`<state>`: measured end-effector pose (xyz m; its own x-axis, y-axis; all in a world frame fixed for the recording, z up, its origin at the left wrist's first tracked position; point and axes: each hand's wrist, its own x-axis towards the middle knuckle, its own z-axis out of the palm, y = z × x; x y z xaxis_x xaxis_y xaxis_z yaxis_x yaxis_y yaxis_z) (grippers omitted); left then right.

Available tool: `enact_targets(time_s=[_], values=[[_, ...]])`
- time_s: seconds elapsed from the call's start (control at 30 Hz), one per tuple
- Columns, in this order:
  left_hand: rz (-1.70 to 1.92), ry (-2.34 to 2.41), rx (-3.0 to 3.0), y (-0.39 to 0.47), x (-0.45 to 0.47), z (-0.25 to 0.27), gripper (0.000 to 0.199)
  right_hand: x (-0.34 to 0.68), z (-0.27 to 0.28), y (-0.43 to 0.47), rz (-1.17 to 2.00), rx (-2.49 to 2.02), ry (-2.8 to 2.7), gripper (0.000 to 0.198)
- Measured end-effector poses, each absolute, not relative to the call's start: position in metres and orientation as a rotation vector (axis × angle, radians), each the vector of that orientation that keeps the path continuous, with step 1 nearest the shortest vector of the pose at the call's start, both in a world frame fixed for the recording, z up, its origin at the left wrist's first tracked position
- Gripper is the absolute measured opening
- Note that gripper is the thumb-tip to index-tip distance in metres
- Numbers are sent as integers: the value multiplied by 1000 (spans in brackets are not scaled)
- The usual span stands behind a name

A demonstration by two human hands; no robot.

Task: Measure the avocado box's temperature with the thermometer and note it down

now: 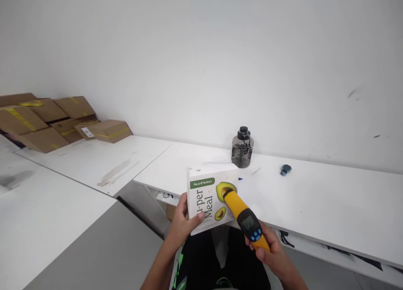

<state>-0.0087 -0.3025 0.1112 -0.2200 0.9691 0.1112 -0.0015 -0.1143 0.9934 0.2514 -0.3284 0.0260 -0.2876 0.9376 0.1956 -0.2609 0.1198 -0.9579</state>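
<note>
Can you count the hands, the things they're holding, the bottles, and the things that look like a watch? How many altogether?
Hands: 2 (left hand, right hand)
Held things: 2 (white printed box, yellow gun-shaped device)
Bottles: 1 (dark see-through bottle)
Watch-like things: 1 (blue-green watch-like thing)
Total: 6

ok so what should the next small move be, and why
Perhaps ease the yellow device in the right hand slightly back from the box: its nose overlaps the box's front, and I can't tell whether they touch. The left hand already grips the box.
</note>
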Motion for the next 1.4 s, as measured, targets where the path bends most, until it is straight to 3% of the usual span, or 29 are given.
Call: enact_targets(time_s=[0.47, 0.93, 1.4], values=[[1284, 1069, 1201, -303, -18, 107, 66, 258, 61, -329, 1253, -786, -1549, 69], [1337, 1199, 1137, -307, -30, 85, 76, 270, 71, -343, 1193, -937, -1699, 75], [1404, 1170, 1129, -313, -32, 77, 63, 284, 81, -349, 1070, -1035, -1791, 74]])
